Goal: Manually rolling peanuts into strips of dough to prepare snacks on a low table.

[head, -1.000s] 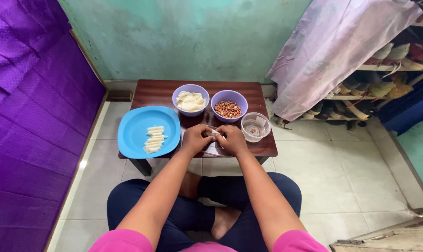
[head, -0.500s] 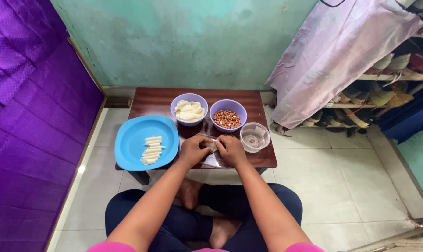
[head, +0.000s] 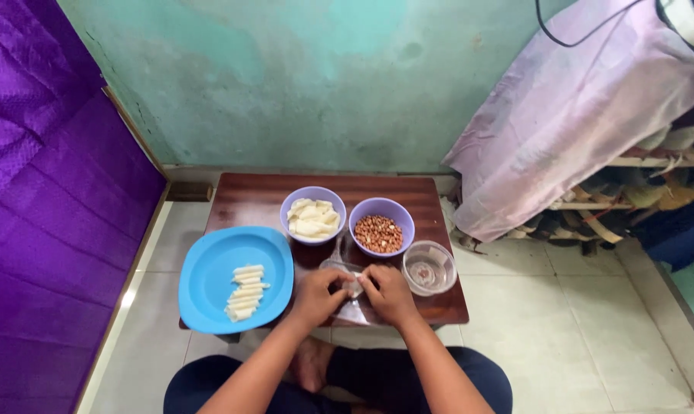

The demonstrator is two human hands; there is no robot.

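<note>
Both hands meet at the near edge of the low wooden table (head: 247,192), left hand (head: 316,295) and right hand (head: 389,295) pinched together on a small pale wrapper piece (head: 354,287) between the fingertips (too small to tell whether it's being rolled or folded). It sits just above a clear sheet or dish (head: 347,307) under the hands, likely a work surface to keep things clean. The supplies sit just beyond the hands: a bowl of pale strips (head: 312,215) beyond the left hand, a bowl of peanuts (head: 381,228) straight beyond, a clear empty cup (head: 429,268) just right of the right hand. The blue plate (head: 209,268) left of the left hand holds a neat row of finished rolls (head: 244,291), out of the way.

Versus the earlier frames: the hands stay together on the same spot; only the camera view has shifted slightly, the layout is unchanged.
</note>
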